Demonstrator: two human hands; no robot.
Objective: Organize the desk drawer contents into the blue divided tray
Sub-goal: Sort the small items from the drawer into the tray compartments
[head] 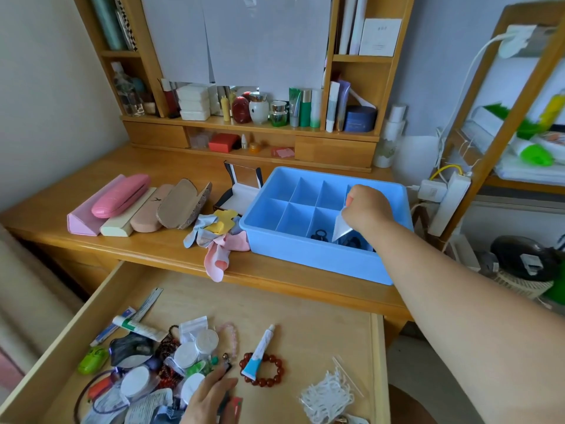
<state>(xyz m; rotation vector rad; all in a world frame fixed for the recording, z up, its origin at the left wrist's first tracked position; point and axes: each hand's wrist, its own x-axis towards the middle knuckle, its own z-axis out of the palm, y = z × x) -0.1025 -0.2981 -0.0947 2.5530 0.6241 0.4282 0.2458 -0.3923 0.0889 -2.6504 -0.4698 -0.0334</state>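
A person sits at a wooden desk with its drawer (pixel 305 301) pulled open toward them. At about one o'clock in the view, a blue tray (pixel 305 258) with dividers stands on the desktop. The right hand (pixel 367 209) reaches over the tray's near right compartments, its fingers curled and pinching the top of a small white packet (pixel 340 226), which hangs point-down just above a cell. Two small dark rings lie in the near cells (probably hair ties).

At six o'clock, the left hand (pixel 208 396) rests among the clutter in the drawer, fingers fairly straight over the items; whether it grips anything cannot be told.

The drawer contents lie mostly at seven o'clock: tubes, round white pads in clear bags, and a pink bead bracelet. Near five o'clock lie a small blue-and-white tube (pixel 258 353) across a red bead bracelet (pixel 269 370), and a clear bag of white string (pixel 327 396).

All of this looks light. The bags are probably slick and floppy, best pinched at a top edge. The tube is firmer; hold it mid-body. Beads may roll, so hook a finger through the loop.
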